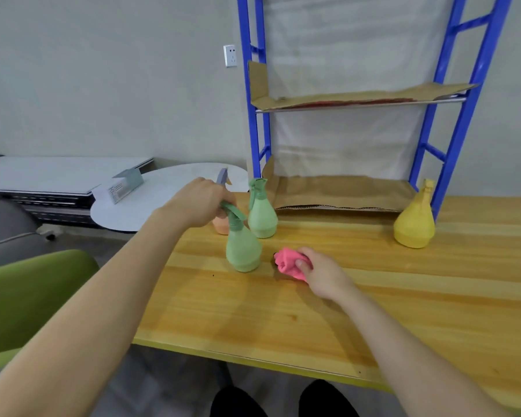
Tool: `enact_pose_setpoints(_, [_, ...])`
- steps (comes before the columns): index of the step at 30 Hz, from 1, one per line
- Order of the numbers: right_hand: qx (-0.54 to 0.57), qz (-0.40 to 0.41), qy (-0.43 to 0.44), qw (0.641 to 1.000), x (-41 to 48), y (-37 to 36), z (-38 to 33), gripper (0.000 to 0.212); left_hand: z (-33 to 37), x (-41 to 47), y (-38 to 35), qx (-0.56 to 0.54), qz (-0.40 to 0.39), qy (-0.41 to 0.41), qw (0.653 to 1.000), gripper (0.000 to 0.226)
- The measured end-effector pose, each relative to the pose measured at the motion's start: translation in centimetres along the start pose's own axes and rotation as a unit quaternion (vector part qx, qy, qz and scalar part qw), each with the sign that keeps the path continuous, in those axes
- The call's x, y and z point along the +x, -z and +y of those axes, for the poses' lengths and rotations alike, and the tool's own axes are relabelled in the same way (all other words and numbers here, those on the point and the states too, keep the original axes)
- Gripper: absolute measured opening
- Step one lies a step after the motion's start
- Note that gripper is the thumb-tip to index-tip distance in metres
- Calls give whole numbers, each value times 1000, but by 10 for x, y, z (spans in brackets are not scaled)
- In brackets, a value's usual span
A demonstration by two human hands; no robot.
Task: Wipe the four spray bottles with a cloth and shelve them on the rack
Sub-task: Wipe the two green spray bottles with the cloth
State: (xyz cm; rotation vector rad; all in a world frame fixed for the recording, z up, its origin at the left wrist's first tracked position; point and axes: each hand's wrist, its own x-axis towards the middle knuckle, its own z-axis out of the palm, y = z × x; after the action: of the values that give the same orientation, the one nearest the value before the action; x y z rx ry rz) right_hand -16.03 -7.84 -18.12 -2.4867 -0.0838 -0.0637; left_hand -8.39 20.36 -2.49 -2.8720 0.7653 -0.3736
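Two green spray bottles stand on the wooden table (283, 311): the near green bottle (243, 248) and a second green bottle (262, 213) behind it. My left hand (200, 206) is closed around the near bottle's trigger head. An orange bottle (221, 226) is mostly hidden behind that hand. The yellow bottle (414, 222) stands at the right by the rack's leg. My right hand (319, 273) grips a crumpled pink cloth (289, 261) resting on the table just right of the near green bottle. The blue rack (469, 94) stands at the table's back, its cardboard-lined shelves bare.
A green chair (27, 293) sits at the left beside the table. Beyond it are a round white table (163, 203) with a small box (124, 186) and a low grey bench. A wall socket (230, 55) is left of the rack.
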Motion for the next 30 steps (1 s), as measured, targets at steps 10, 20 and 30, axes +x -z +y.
enact_pose_setpoints(10, [192, 267, 3, 944, -67, 70, 43, 28, 107, -25, -9, -220, 74, -17, 973, 23])
enact_pose_setpoints(20, [57, 179, 135, 973, -70, 43, 20, 36, 135, -52, -49, -391, 138, -41, 909, 25])
enact_pose_setpoints(30, [110, 192, 47, 974, -72, 47, 48, 34, 144, -52, -73, -404, 210, -3, 890, 24])
